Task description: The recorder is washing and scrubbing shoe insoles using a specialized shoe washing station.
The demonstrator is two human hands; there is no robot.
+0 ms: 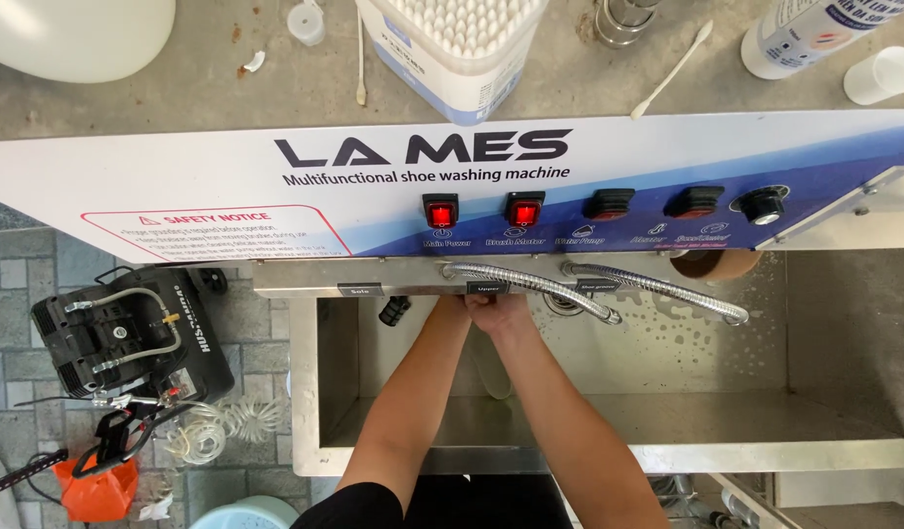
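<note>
Head view, looking straight down. Both forearms enter from the bottom centre of the frame and meet at the back wall of a stainless steel basin (844, 333), just under the control panel (227, 176); the left hand (456, 306) and right hand (501, 312) are pressed together there, touching each other, at the point where the nearer flexible metal hose (540, 284) leaves the wall. The fingers are largely hidden under the panel's edge; whether either hand is closed on anything cannot be told. A pale object shows below the hands inside the basin; its kind is unclear.

A second flexible metal hose (658, 286) runs just beside the first, toward the right, ending over the wet basin floor; a short black nozzle (394, 311) hangs at the back wall left of the hands.

On the panel, centre of frame: two lit red rocker switches (440, 210); two dark unlit switches (609, 203) to their right; a black knob (762, 205) further right.

Top of frame, on the grey table (178, 98): a tub of cotton swabs (462, 39), loose swabs (672, 71) lying beside it, a white bottle (814, 34) and a white cap (881, 74) at upper right.

Lower left, on the paved floor: a black compressor (119, 333) with coiled clear tubing (217, 426) beside it.
</note>
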